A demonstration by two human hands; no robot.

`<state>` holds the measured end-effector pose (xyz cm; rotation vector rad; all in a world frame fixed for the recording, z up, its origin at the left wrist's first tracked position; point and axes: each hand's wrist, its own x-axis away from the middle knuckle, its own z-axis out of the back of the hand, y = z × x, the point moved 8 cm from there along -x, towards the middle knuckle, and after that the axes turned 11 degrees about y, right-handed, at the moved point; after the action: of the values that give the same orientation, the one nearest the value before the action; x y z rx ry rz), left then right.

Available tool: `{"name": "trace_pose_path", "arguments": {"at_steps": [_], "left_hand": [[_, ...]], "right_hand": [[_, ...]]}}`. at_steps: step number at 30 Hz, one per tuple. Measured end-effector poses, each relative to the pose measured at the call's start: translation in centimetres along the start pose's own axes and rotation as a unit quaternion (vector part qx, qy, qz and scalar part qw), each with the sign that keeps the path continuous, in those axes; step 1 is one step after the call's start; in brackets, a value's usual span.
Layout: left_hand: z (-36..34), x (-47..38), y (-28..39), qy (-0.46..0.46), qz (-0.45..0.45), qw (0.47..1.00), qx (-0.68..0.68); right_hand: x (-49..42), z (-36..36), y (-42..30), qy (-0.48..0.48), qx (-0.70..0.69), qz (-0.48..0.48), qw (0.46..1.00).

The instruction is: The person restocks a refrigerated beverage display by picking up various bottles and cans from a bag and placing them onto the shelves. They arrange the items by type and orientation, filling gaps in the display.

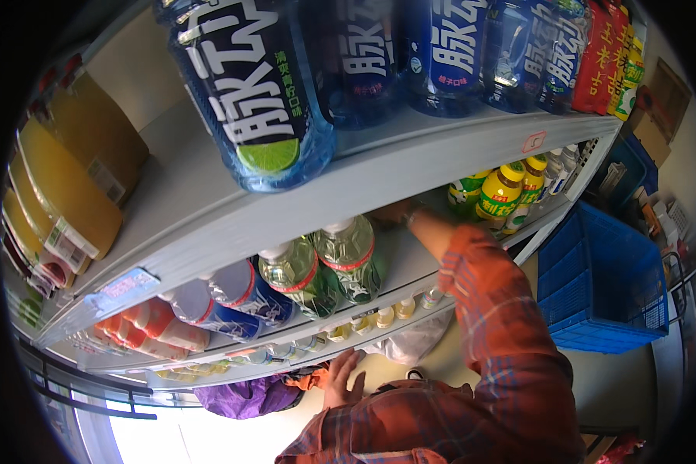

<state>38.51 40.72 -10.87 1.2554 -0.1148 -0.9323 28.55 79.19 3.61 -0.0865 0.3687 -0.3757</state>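
Note:
My right hand [395,212] reaches under the upper shelf [394,162] into the level below. Its fingers are in shadow and partly hidden, so whatever they touch cannot be made out. Just left of it stand green-tinted plastic drink bottles [348,267] with white caps and red bands. Yellow-capped drink bottles [500,191] are to its right, deeper along the same level. Down by the lowest visible shelf, my left hand [342,377] is held with its fingers apart and nothing in it.
Large blue drink bottles [267,116] line the upper shelf, with juice jugs [78,185] at its left. Blue-labelled bottles [249,290] and orange-capped bottles [162,325] fill the lower level's left. A blue plastic crate [600,290], purple bag [246,397] and white plastic bag [420,342] are lower down.

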Motion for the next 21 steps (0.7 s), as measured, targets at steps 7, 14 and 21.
{"name": "trace_pose_path", "arguments": {"at_steps": [7, 14, 21], "left_hand": [[0.7, 1.8, -0.2, -0.025, 0.055, 0.998, -0.018], [3.1, 4.2, -1.5, 0.016, 0.144, 0.989, -0.02], [1.5, 2.5, 0.0, -0.073, 0.004, 0.997, 0.0]], "right_hand": [[-4.1, -3.1, 7.4, 0.059, 0.043, -0.071, 0.995], [-5.4, -5.1, 9.2, 0.108, 0.034, -0.099, 0.989], [-3.0, -3.3, 7.3, 0.228, -0.014, -0.061, 0.972]]}}
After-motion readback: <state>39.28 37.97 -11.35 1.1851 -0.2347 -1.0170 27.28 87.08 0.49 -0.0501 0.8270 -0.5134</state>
